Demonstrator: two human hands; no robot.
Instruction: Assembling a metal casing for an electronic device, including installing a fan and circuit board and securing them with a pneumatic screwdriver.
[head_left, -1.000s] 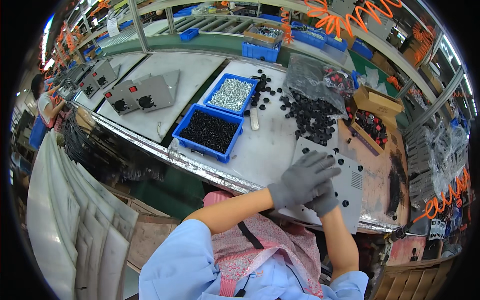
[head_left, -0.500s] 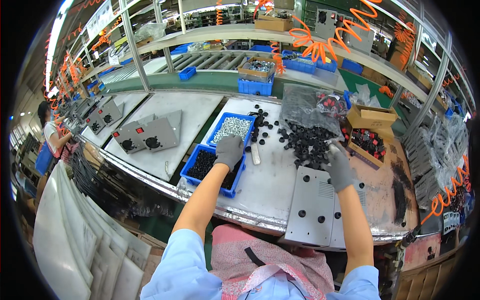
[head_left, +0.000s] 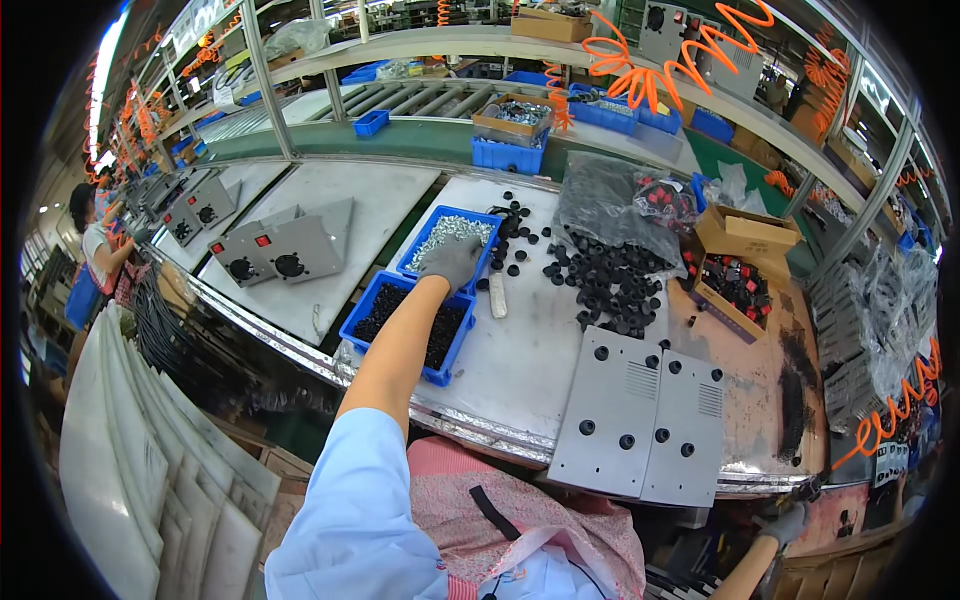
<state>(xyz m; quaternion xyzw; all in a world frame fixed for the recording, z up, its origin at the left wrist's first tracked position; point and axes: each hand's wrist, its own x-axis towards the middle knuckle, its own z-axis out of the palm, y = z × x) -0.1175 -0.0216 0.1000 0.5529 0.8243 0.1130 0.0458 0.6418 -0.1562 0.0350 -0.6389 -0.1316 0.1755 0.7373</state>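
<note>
My left hand, in a grey glove, reaches into a blue bin of small silver screws. Its fingers look curled together among the screws, and what they hold is hidden. Directly in front stands another blue bin full of small black parts. My gloved right hand is low at the right, below the bench edge, beside a dark tool near the orange coiled hose. Whether its fingers grip the tool is unclear. Two grey metal panels with black round feet lie before me.
Loose black round feet are heaped near a clear plastic bag. A cardboard box holds red and black parts. Grey housings with fans stand at the left. An orange coiled hose hangs at the right.
My right hand has left the heap of black feet and dropped to the lower right, below the bench edge. My left hand stays at the screw bin. The view has shifted slightly.
</note>
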